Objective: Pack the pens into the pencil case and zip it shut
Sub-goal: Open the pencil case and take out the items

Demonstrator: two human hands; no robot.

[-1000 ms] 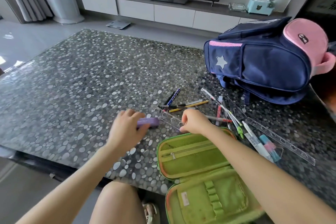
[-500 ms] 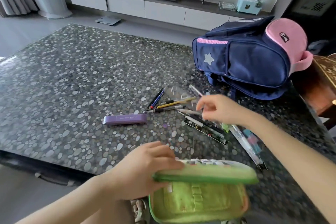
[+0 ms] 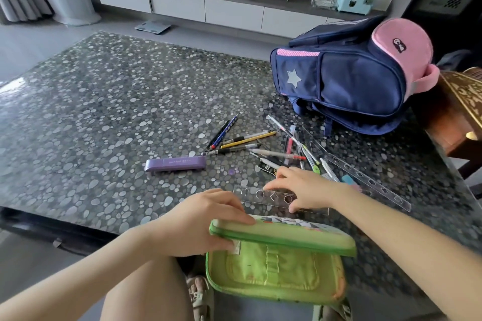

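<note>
Your left hand [image 3: 206,219] pinches the case [image 3: 276,268] lid, fingers above, thumb below; your right hand [image 3: 305,187] pinches a clear ruler [image 3: 260,195] near the pens [image 3: 247,139].

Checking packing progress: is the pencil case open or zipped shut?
Open. The left hand holds the pencil case with its lid raised off the base; green inner pockets show.

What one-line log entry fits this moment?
left hand: grips open pencil case | right hand: pinches clear ruler | pens: loose on table
</note>
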